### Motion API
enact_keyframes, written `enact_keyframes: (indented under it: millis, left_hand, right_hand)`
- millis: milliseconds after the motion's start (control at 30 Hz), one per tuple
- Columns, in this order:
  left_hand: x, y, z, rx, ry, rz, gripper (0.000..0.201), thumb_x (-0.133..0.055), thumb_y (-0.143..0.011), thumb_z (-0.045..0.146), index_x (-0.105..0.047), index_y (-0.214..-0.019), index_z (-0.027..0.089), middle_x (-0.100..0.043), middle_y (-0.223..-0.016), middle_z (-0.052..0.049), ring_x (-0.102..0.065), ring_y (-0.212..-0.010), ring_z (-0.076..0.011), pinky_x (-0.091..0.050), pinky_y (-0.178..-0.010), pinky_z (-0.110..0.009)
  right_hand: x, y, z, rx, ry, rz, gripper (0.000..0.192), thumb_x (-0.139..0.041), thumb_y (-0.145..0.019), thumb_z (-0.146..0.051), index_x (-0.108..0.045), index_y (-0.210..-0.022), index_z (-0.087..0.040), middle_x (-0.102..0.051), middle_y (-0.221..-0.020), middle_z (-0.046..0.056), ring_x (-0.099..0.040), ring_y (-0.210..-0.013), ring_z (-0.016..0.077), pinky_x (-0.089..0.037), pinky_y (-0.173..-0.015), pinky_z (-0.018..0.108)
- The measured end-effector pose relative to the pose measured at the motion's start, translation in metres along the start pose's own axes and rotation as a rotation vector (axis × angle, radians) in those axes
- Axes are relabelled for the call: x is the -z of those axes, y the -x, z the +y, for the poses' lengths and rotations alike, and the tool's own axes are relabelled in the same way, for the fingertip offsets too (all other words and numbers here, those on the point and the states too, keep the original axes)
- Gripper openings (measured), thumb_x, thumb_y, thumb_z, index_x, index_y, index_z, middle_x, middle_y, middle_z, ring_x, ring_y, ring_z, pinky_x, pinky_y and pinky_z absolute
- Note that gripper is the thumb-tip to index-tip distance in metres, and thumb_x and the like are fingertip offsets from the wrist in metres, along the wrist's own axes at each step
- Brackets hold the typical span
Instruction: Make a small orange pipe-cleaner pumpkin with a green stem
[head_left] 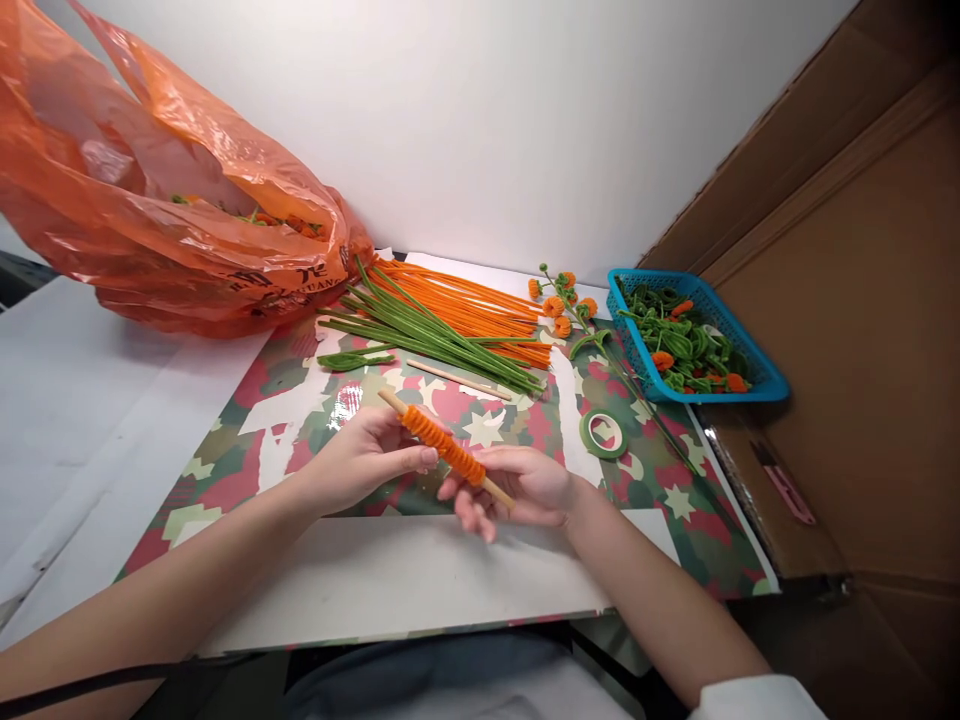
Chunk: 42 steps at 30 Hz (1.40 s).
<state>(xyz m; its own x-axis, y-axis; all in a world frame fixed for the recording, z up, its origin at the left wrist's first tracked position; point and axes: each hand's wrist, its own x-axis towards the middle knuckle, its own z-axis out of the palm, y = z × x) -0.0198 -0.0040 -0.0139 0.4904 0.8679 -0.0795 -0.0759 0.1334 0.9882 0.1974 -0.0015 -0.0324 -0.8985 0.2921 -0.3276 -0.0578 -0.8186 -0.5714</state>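
An orange fuzzy coil [444,447] is wound tightly around a wooden stick [499,493], which is held at a slant above the table, both its ends left bare. The upper part is gripped by the left hand [367,455], its fingers bent behind and its thumb laid along the near side. The lower end is loosely held in the right hand [534,484], half open, with the thumb set by the coil's end and the other fingers slightly blurred. Just beyond, a second stick [459,380] is laid on the camouflage-patterned sheet [517,418], beside green stems [442,335] and orange stems [469,300]. A tape roll [585,437] is placed to the right, near a flowered stalk [619,372]. Farther out, green and orange pieces are held in a blue basket [750,397].
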Motion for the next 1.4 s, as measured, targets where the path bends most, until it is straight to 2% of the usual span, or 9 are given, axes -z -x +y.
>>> enact_keyframes:
  millis: [100,200,300,400,667,900,1067,1267,1400]
  left_hand:
    - [-0.002,-0.001,0.001,0.011,-0.018,-0.101,0.022,-0.072,-0.083,0.035,-0.067,-0.083,0.013,-0.065,-0.068,-0.001,-0.060,-0.059,-0.0113,-0.053,-0.057,-0.023]
    - [-0.007,-0.002,0.000,0.032,-0.056,-0.169,0.025,-0.068,-0.085,0.037,-0.067,-0.087,0.012,-0.065,-0.068,-0.002,-0.061,-0.059,-0.0119,-0.054,-0.060,-0.025]
    - [-0.010,-0.002,-0.002,0.024,-0.063,-0.128,0.027,-0.072,-0.081,0.039,-0.065,-0.088,0.013,-0.069,-0.071,-0.003,-0.065,-0.064,-0.0142,-0.056,-0.064,-0.026]
    - [-0.011,-0.001,-0.003,0.007,-0.063,-0.103,0.028,-0.074,-0.079,0.037,-0.066,-0.094,0.014,-0.071,-0.073,-0.003,-0.068,-0.066,-0.0153,-0.057,-0.065,-0.026]
    - [-0.011,0.000,-0.006,-0.002,-0.112,-0.100,0.028,-0.069,-0.084,0.040,-0.067,-0.091,0.013,-0.074,-0.076,-0.006,-0.071,-0.071,-0.0175,-0.059,-0.069,-0.028]
    - [-0.013,0.001,-0.001,0.007,-0.136,-0.064,0.028,-0.068,-0.084,0.042,-0.066,-0.086,0.014,-0.069,-0.064,-0.001,-0.067,-0.060,-0.0140,-0.057,-0.059,-0.024]
    - [-0.013,0.002,-0.001,-0.011,-0.118,-0.051,0.024,-0.070,-0.082,0.038,-0.068,-0.085,0.015,-0.070,-0.065,-0.001,-0.069,-0.064,-0.0154,-0.057,-0.063,-0.024]
    - [-0.014,0.003,-0.001,-0.039,-0.075,-0.055,0.018,-0.071,-0.083,0.033,-0.068,-0.085,0.015,-0.075,-0.075,-0.003,-0.071,-0.070,-0.0153,-0.057,-0.062,-0.021]
    - [-0.015,0.003,-0.004,-0.028,-0.050,-0.082,0.019,-0.069,-0.085,0.033,-0.068,-0.090,0.015,-0.075,-0.081,-0.005,-0.072,-0.076,-0.0176,-0.058,-0.069,-0.024]
  right_hand:
    - [-0.004,-0.004,0.003,0.074,0.064,0.033,0.040,-0.030,-0.101,-0.034,-0.061,-0.100,-0.009,-0.071,-0.079,0.009,-0.068,-0.065,0.0147,-0.050,-0.069,0.027]
    - [-0.008,-0.006,0.007,0.075,0.054,0.064,0.042,-0.038,-0.100,-0.043,-0.062,-0.090,-0.009,-0.066,-0.068,0.006,-0.062,-0.060,0.0133,-0.048,-0.060,0.025]
    - [-0.010,-0.007,0.008,0.101,0.009,0.106,0.042,-0.041,-0.100,-0.042,-0.061,-0.080,-0.011,-0.052,-0.051,-0.003,-0.046,-0.043,0.0075,-0.039,-0.049,0.021]
    - [-0.011,-0.006,0.008,0.117,-0.007,0.101,0.043,-0.035,-0.103,-0.037,-0.059,-0.079,-0.012,-0.044,-0.047,-0.006,-0.035,-0.036,0.0046,-0.035,-0.048,0.020]
    - [-0.014,-0.007,0.010,0.100,0.045,0.152,0.046,-0.032,-0.103,-0.039,-0.058,-0.077,-0.012,-0.049,-0.047,-0.004,-0.036,-0.035,0.0050,-0.034,-0.045,0.021]
    - [-0.015,-0.009,0.012,0.206,0.204,0.163,0.040,-0.054,-0.090,-0.052,-0.059,-0.080,-0.013,-0.051,-0.050,-0.005,-0.041,-0.039,0.0049,-0.029,-0.039,0.019]
    - [-0.017,-0.009,0.014,0.270,0.240,0.155,0.047,-0.063,-0.080,-0.062,-0.056,-0.077,-0.015,-0.047,-0.048,-0.008,-0.036,-0.036,0.0037,-0.026,-0.036,0.018]
    - [-0.018,-0.014,0.019,0.351,0.173,0.132,0.046,-0.065,-0.080,-0.060,-0.051,-0.070,-0.018,-0.039,-0.042,-0.011,-0.028,-0.034,0.0032,-0.019,-0.033,0.018]
    - [-0.016,-0.016,0.023,0.359,0.142,0.120,0.045,-0.065,-0.080,-0.059,-0.049,-0.069,-0.018,-0.037,-0.040,-0.012,-0.026,-0.033,0.0030,-0.020,-0.035,0.018]
